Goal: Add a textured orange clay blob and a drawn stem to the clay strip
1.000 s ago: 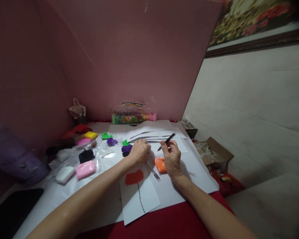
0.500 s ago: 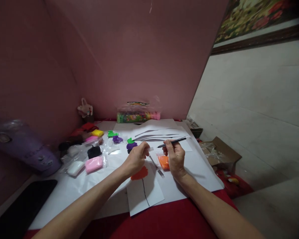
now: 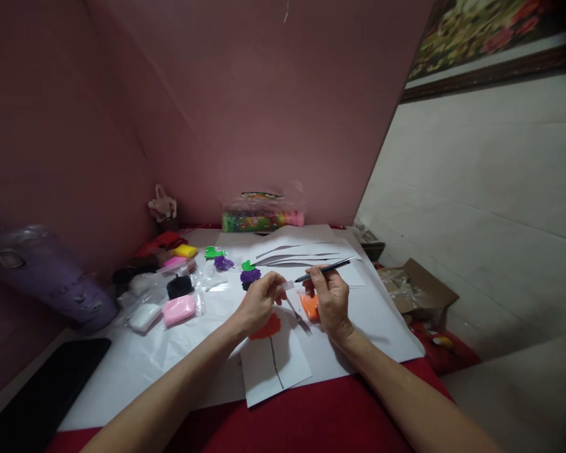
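My right hand (image 3: 329,299) grips a black pen (image 3: 336,266), its tip pointing left. Pinched in the fingers of my left hand (image 3: 263,299) is a small translucent piece, resembling a pen cap (image 3: 287,285), very close to the pen's tip; whether they touch I cannot tell. Below lies a white sheet (image 3: 287,362) with an orange-red clay shape (image 3: 268,327) and a dark drawn line running down from it. A fork (image 3: 302,319) rests between the hands. Beside my right hand sits a packet of orange clay (image 3: 309,306), partly hidden by it.
Packets of pink clay (image 3: 179,309), white clay (image 3: 145,317) and black clay (image 3: 180,287) lie to the left. Purple clay (image 3: 250,275) is beyond my left hand. Curved-cut papers (image 3: 297,242) lie at the back. A purple tumbler (image 3: 51,277) stands far left; a cardboard box (image 3: 419,286) is right.
The pen has shifted left and down, bringing its tip close to the cap-like piece. My left hand has moved slightly; its grip stays the same.
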`<state>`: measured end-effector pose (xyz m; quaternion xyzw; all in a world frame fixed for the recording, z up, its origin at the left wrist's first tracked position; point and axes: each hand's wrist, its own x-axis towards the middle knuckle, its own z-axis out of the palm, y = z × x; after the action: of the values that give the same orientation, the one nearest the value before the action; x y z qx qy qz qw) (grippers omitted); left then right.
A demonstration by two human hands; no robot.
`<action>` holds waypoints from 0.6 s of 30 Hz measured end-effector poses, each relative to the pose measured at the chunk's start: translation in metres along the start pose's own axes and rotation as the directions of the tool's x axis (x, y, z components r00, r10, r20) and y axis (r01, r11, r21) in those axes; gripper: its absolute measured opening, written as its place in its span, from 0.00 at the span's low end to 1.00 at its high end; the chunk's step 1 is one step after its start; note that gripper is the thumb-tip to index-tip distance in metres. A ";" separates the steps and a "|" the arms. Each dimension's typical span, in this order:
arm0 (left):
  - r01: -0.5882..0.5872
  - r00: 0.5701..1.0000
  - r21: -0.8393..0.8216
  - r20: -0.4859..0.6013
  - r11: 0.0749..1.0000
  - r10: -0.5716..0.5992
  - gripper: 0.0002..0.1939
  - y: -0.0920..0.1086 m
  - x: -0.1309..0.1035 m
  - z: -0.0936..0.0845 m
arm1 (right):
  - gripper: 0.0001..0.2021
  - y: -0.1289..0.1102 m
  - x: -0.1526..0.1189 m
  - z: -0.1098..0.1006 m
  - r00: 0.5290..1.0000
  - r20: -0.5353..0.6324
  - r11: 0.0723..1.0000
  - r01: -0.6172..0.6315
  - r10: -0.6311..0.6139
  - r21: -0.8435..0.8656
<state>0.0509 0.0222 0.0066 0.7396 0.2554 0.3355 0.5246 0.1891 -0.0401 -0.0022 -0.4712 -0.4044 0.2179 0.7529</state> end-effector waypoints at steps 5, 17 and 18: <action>0.078 0.997 -0.183 -0.008 0.980 -0.081 0.14 0.009 -0.003 -0.004 | 0.11 -0.005 -0.007 0.003 0.999 -0.021 0.998 0.031 -0.030 0.046; 0.177 0.984 -0.446 0.084 0.877 -0.156 0.12 0.017 -0.016 -0.005 | 0.09 -0.014 -0.016 0.010 0.983 0.177 0.975 -0.083 0.046 0.207; 0.180 0.983 -0.520 0.069 0.835 -0.169 0.12 0.018 -0.015 -0.007 | 0.09 -0.015 -0.017 0.010 0.988 0.149 0.979 -0.069 0.041 0.193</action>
<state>0.0363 0.0094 0.0217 0.5457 0.2150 0.3356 0.7371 0.1704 -0.0533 0.0067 -0.3881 -0.4210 0.3113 0.7585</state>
